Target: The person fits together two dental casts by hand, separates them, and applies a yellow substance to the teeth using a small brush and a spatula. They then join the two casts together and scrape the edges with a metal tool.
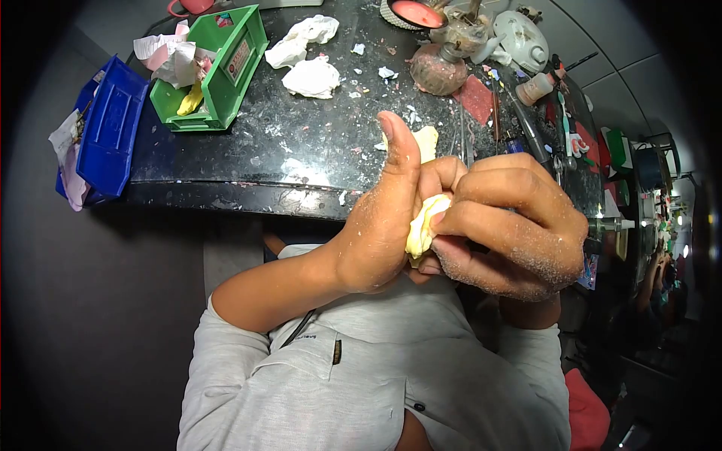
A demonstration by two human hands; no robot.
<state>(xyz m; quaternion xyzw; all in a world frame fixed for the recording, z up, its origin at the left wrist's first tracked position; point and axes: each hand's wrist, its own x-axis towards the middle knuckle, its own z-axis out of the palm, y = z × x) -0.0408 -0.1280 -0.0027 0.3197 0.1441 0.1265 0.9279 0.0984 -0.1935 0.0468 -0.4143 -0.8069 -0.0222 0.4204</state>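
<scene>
A soft, crumpled yellow piece (426, 227) is between my two hands, above my lap and close to the table's front edge. My left hand (383, 214) has its thumb pointing up and its other fingers curled around the piece, mostly hidden behind my right hand. With thumb and fingertips, my right hand (511, 225) pinches the same piece against the left palm. Pale powder coats the right fingers and knuckles. More yellow material (426, 143) shows just behind my left thumb; where it joins the piece is hidden.
A green bin (229, 83) with papers and a blue bin (113, 128) stand left on the black table (263, 150). White crumpled tissues (312, 77) lie mid-table among scraps. Back right are a round glass burner (438, 69), a white device (520, 41) and several tools (530, 120).
</scene>
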